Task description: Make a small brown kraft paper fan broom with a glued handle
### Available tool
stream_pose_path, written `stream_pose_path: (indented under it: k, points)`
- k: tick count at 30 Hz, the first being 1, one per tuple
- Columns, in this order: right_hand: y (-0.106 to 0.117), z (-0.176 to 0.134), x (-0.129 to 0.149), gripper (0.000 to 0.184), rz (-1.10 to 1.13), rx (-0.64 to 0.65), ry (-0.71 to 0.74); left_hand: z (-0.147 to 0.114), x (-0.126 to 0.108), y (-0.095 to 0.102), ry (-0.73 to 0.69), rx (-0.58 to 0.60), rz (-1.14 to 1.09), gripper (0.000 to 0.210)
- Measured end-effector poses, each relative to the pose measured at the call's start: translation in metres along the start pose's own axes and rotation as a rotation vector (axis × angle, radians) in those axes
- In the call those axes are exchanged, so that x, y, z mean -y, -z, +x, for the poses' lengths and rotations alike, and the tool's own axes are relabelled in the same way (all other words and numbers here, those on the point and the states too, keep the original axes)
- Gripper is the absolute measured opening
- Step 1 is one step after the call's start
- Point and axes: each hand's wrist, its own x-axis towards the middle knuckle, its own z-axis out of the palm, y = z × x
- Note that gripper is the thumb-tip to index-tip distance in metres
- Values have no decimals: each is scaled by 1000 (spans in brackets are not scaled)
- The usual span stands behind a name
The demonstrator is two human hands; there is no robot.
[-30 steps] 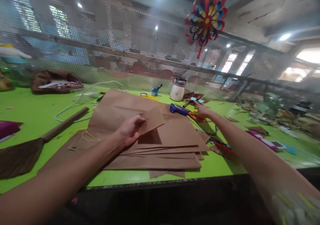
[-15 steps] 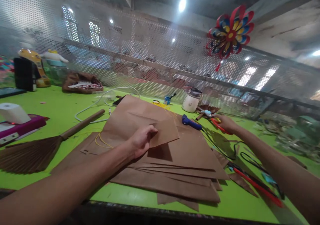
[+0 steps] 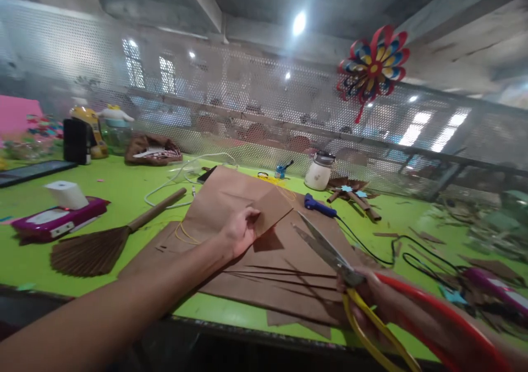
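Observation:
My left hand [image 3: 243, 230] is closed on a folded brown paper sheet [image 3: 214, 198], its fingers curled round the fold above a stack of brown paper [image 3: 305, 251]. At the right, my right hand [image 3: 367, 295] grips scissors [image 3: 325, 245] with red and yellow handles. The scissor blades are spread, with their tips pointing at the right corner of the held sheet; whether they touch it I cannot tell. Part of the right hand is hidden behind the handles. Yellow string [image 3: 185, 234] lies by the sheet's left edge.
A pleated brown paper fan [image 3: 94, 251] lies left, by a purple power strip [image 3: 58, 218]. Behind the stack are a blue glue gun [image 3: 319, 205] with a black cord, a white jar [image 3: 319, 171] and small brown fans [image 3: 350, 190]. A colourful paper flower [image 3: 373, 66] hangs above.
My right hand has come from the back right toward me with the scissors, now opened near the paper. My left hand keeps its hold on the sheet. The view has shifted slightly left.

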Motion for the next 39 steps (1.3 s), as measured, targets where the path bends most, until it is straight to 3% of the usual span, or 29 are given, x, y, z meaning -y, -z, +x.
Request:
stream_pose_path:
  k: [3,15,22,30,39]
  points:
    - [1,5,-4,31,-85,49,-31,0,1,1,-5,7,25,31]
    - [0,19,-28,42,126,6,-123,1,3,6,-11,54,78,21]
    - [-8,28,-26,50,226,161,-169,-4,5,3,-38,97,110,14]
    - [-30,45,-15,51,437,202,-122,-5,7,8,8,309,208,36]
    - [-37,47,-20,55,609,221,-132,-4,7,8,37,299,217,34]
